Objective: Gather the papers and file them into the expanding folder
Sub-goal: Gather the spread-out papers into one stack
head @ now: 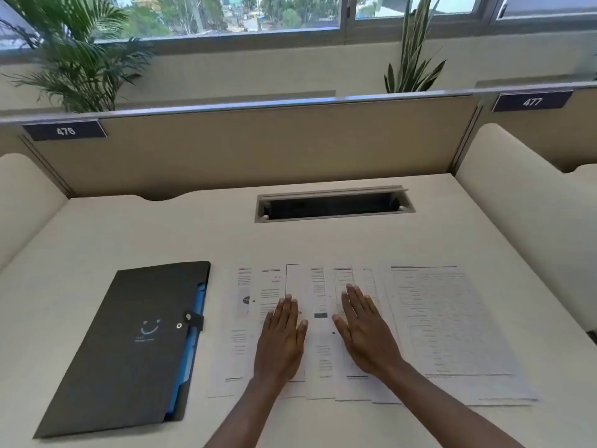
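Note:
Several printed white papers [445,321] lie fanned out and overlapping across the desk in front of me. My left hand [281,337] rests flat, palm down, on the sheets left of the middle. My right hand [366,331] rests flat on the sheets just right of it, fingers stretched out. Neither hand grips a sheet. A black expanding folder [129,344] lies closed to the left of the papers, its snap strap fastened and blue pockets showing along its right edge.
A cream desk [129,234] with a grey cable slot [334,205] at the back middle. A tan partition [274,140] stands behind, cream side dividers [517,202] rise left and right. Plants and windows lie beyond.

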Demonstrator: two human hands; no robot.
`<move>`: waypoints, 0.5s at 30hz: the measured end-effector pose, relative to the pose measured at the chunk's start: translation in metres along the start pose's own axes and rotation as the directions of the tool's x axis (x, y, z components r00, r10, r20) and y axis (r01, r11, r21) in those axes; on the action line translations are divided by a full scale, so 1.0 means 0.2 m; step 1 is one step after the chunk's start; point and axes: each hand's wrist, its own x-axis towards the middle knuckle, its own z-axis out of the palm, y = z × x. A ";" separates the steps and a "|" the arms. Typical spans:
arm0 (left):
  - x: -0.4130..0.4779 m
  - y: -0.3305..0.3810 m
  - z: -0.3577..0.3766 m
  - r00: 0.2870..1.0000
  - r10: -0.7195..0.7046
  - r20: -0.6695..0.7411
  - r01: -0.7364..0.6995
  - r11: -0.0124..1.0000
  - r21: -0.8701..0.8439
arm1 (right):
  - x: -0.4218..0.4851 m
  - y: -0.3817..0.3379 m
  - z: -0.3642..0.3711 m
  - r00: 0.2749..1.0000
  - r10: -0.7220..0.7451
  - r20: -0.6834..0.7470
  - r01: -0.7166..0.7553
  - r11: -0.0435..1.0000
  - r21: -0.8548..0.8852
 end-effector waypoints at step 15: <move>-0.03 -0.04 0.08 1.000 0.024 -0.016 -0.022 0.991 0.130 | -0.11 0.04 0.12 0.999 0.017 0.049 -0.015 0.999 -0.041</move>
